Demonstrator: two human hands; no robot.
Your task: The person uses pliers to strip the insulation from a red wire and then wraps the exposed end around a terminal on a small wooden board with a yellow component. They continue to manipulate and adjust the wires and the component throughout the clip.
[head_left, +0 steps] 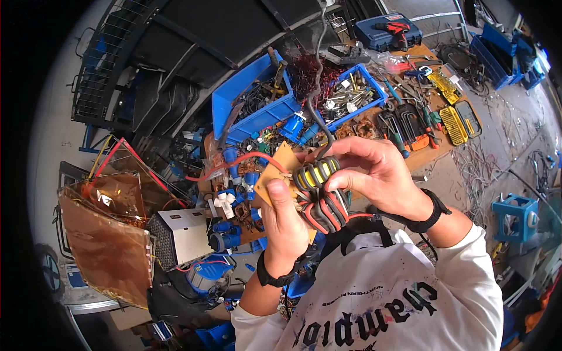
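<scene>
A tan flat board (280, 167) is gripped at its edge by my left hand (284, 225), thumb across its face. Against the board sits a ring-shaped coil wound in black and yellow (316, 173). My right hand (383, 178) closes on this coil, thumb on its near side and fingers behind. Just below it, touching or nearly so, is a second coil wound in grey and red wire (325, 214). A thick red wire (234, 159) runs left from the board. One dark cable (319, 88) comes down from above to the yellow coil; its end is hidden.
Beyond my hands, a workbench (430, 153) carries a blue bin of cables (249, 114), a blue tray of metal parts (354, 96), pliers, hex keys and a red drill (398, 32) on a blue case. Brown sheet-covered panels (105, 245) stand left. A blue metal frame (515, 217) is right.
</scene>
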